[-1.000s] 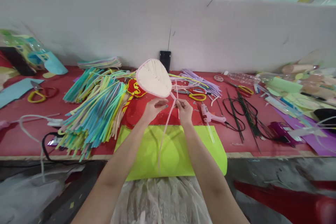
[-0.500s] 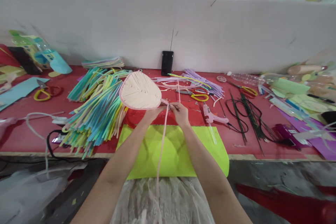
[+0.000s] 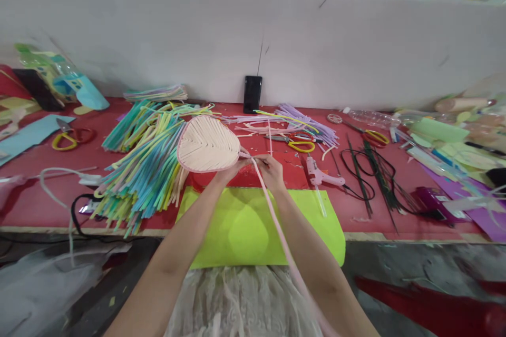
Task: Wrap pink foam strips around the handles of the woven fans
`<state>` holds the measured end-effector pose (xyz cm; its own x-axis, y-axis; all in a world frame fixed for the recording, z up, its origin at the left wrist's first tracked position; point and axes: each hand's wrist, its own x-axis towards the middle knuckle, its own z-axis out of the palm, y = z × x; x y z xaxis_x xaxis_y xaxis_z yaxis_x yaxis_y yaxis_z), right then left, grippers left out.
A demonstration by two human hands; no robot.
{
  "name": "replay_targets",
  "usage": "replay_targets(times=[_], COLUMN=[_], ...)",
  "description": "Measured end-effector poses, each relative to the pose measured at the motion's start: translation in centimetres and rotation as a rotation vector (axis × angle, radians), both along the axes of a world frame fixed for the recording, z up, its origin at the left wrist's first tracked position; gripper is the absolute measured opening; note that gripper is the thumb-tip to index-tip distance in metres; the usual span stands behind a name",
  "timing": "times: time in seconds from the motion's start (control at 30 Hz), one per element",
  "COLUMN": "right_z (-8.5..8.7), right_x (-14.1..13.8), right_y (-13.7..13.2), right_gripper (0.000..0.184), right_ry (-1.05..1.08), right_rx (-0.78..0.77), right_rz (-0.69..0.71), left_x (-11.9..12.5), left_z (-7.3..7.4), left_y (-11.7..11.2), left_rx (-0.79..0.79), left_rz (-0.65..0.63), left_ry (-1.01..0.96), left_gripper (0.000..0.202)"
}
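Note:
A cream leaf-shaped piece (image 3: pixel 208 144) with a pink edge, apparently made of fuzzy stems, lies tilted to the left of my hands. My left hand (image 3: pixel 233 169) is closed round its narrow stem end, its fingertips partly hidden. Close beside it, my right hand (image 3: pixel 271 169) pinches at the end of the stem, fingers bent together. From between the hands a long pink fuzzy strip (image 3: pixel 272 210) runs down and to the right across my right forearm. Under the hands are a red sheet (image 3: pixel 290 171) and a yellow-green mat (image 3: pixel 312 226).
A large pile of coloured fuzzy stems (image 3: pixel 148 168) lies at left, purple ones (image 3: pixel 306 121) behind. Yellow-handled scissors (image 3: pixel 301 145) and a pink glue gun (image 3: pixel 322 176) lie to the right, near green wires (image 3: pixel 379 179). A phone (image 3: pixel 252 93) leans on the wall.
The pink strip has swung from hanging straight down to slanting right across my right forearm. The leaf-shaped piece has dipped slightly down and left, turning a little.

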<state>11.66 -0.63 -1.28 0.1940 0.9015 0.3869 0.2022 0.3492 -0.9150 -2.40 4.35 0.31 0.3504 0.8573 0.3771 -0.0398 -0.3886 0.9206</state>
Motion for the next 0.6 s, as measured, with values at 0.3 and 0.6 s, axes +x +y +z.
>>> replay_targets(times=[0.3, 0.6], right_z=[-0.4, 0.1], right_x=[0.2, 0.3], right_y=[0.4, 0.1], right_gripper=[0.017, 0.015], right_ry=[0.016, -0.041], right_rx=[-0.002, 0.048], right_rz=[-0.072, -0.133], left_x=[0.6, 0.7], left_z=[-0.4, 0.9], left_y=[0.7, -0.5], left_rx=[-0.134, -0.138], left_rz=[-0.166, -0.178], left_ry=[-0.054, -0.040], left_gripper=[0.020, 0.010])
